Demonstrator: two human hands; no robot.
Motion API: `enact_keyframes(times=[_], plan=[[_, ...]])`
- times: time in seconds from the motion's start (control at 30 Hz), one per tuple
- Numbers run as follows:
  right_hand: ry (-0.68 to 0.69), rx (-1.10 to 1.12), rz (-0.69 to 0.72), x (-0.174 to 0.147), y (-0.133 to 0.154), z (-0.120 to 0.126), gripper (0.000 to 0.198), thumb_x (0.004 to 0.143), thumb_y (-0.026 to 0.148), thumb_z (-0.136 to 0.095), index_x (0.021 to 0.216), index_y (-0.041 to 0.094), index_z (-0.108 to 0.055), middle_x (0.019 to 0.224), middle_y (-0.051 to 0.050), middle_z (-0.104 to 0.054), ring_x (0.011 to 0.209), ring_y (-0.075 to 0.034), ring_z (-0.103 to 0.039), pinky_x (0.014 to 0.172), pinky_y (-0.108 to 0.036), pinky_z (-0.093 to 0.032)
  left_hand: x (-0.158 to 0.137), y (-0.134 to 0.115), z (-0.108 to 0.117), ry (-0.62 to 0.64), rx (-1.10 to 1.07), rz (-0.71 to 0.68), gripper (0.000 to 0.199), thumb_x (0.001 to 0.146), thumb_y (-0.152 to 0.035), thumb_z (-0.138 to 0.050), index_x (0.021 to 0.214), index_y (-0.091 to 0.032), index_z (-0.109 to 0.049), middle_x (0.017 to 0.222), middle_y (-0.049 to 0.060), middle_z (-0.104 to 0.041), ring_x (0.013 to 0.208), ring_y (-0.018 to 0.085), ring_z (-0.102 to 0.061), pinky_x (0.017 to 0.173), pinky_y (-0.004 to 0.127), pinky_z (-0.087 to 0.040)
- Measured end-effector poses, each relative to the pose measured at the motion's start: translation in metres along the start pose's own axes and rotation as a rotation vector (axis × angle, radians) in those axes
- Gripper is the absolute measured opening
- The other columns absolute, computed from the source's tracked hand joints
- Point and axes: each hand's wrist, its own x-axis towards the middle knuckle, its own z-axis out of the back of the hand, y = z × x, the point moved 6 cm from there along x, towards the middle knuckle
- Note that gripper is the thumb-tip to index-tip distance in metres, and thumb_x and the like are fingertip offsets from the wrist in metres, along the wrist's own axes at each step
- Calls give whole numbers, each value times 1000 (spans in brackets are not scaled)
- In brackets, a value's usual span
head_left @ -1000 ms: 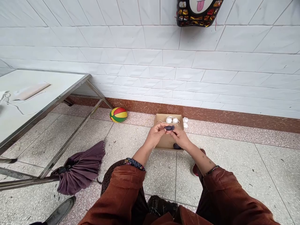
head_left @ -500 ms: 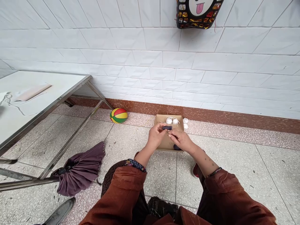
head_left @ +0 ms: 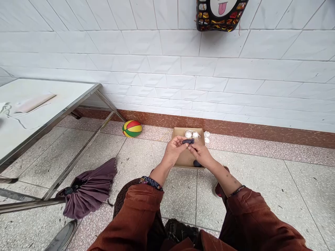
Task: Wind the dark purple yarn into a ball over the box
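Note:
My left hand (head_left: pixel 173 150) is closed with thumb and fingertips around a small dark, ridged lump (head_left: pixel 187 141), held over a shallow cardboard box (head_left: pixel 185 161). Just below the lump's right end, my right hand (head_left: pixel 201 155) is closed in a pinch; whatever lies between those fingertips is too small to make out. Inside the box, by my right hand, rests a smooth dark rounded piece (head_left: pixel 197 163), partly hidden by that hand. Two white balls of string (head_left: pixel 192 134) lie at the box's far end, with loose strands around them.
White round pieces (head_left: pixel 207 134) sit outside the box's right edge. A striped ball (head_left: pixel 132 129) is by the wall. To the left are a metal-framed table (head_left: pixel 65 94), a folded purple umbrella (head_left: pixel 91 186) and a shoe (head_left: pixel 62 237). A black patterned bag (head_left: pixel 221 24) hangs above.
The dark lump has turned slightly in my left fingers and shifted a little right. My right fingertips have moved closer beneath it. The shoe at lower left has shifted slightly.

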Motion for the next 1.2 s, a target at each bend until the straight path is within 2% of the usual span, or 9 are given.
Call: enact_keyframes(times=[0.17, 0.3, 0.47, 0.6, 0.77, 0.9, 1.0, 1.1, 1.2], plan=[[92, -34, 112, -5, 22, -1, 24, 103, 35, -47, 90, 22, -62, 80, -4, -64, 74, -18, -61, 71, -30, -49, 6, 6, 9, -68, 127, -48, 26, 70, -20, -77, 93, -17, -66, 89, 3, -72, 79, 13, -65, 77, 26, -50], [29, 4, 124, 0, 26, 21, 23, 102, 36, -50, 89, 22, -63, 78, -3, -63, 72, -18, -60, 69, -29, -47, 7, 11, 6, -57, 277, -68, 23, 70, -17, -75, 91, -17, -67, 88, 3, -71, 79, 13, -65, 77, 27, -50], [-91, 70, 34, 9, 13, 40, 23, 100, 37, -53, 88, 22, -65, 80, -3, -65, 73, -18, -60, 70, -30, -47, 3, 15, -7, 110, 249, -8, 21, 69, -19, -79, 85, -17, -66, 81, 1, -68, 72, 12, -61, 72, 25, -46], [-146, 134, -74, 11, -4, 34, 26, 99, 42, -54, 85, 22, -63, 79, -2, -64, 73, -18, -59, 70, -30, -47, -2, 12, -12, 218, 89, 82, 25, 69, -22, -83, 89, -17, -69, 84, 1, -69, 75, 12, -61, 75, 26, -47], [4, 186, -150, 4, -15, 0, 34, 102, 48, -44, 85, 23, -59, 73, -1, -58, 63, -17, -55, 61, -29, -46, -1, 8, -3, 88, -122, 89, 31, 66, -25, -86, 91, -18, -70, 87, 1, -69, 80, 12, -62, 83, 28, -49], [220, 42, -51, -8, -3, -26, 30, 105, 40, -39, 86, 22, -56, 76, -2, -58, 69, -17, -57, 68, -30, -46, 5, 6, 8, -34, -154, 54, 32, 65, -26, -86, 92, -18, -69, 88, 1, -71, 80, 12, -63, 82, 27, -49], [371, -105, 36, -16, 10, -33, 28, 106, 35, -38, 88, 22, -55, 79, -2, -60, 71, -17, -57, 67, -28, -43, 8, 1, 15, -118, -86, -9, 31, 65, -25, -85, 91, -18, -68, 88, 1, -71, 80, 12, -64, 82, 27, -49], [363, -183, 125, -16, 25, -22, 28, 105, 33, -41, 86, 21, -56, 80, -3, -61, 71, -18, -57, 67, -29, -42, 9, 2, 16, -120, 43, -43, 28, 67, -24, -82, 89, -17, -67, 87, 2, -72, 79, 13, -65, 79, 27, -49], [210, -122, 154, -7, 35, 6, 25, 104, 35, -44, 90, 22, -60, 80, -4, -63, 73, -18, -58, 70, -29, -44, 9, 9, 10, -73, 213, -50, 23, 67, -21, -80, 87, -17, -67, 85, 2, -71, 75, 13, -64, 74, 27, -50]])
